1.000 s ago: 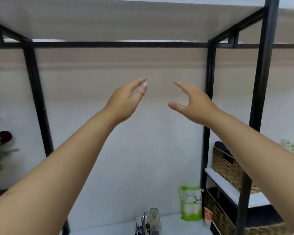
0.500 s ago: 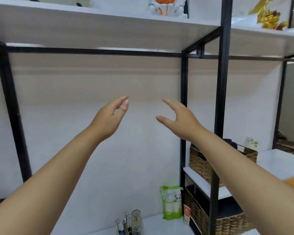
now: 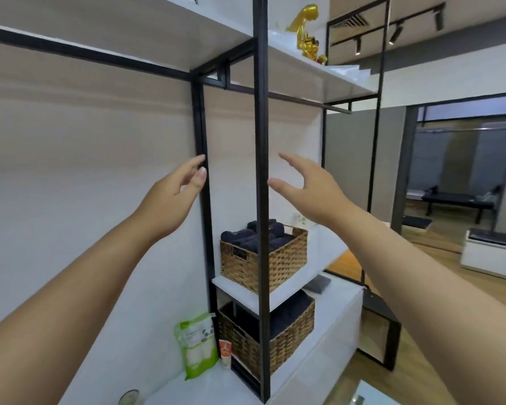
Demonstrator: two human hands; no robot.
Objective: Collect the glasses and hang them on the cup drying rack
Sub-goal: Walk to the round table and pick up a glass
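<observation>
Both my hands are raised in front of me, empty. My left hand (image 3: 178, 197) has its fingers spread, near a black shelf post. My right hand (image 3: 311, 187) is held open too, fingers apart, just right of the front post. Only the round top of one glass item (image 3: 129, 397) shows at the bottom edge on the white counter (image 3: 216, 387). The cup drying rack is out of view.
A black metal shelf frame (image 3: 262, 171) stands straight ahead. Two wicker baskets (image 3: 265, 260) with dark towels sit on its shelves. A green packet (image 3: 195, 344) leans on the wall. A gold figure (image 3: 306, 30) stands on the top shelf. An open room lies right.
The view has swung to the right and up; the glasses and rack at the bottom have slid out of sight. Both hands stay raised and empty.
</observation>
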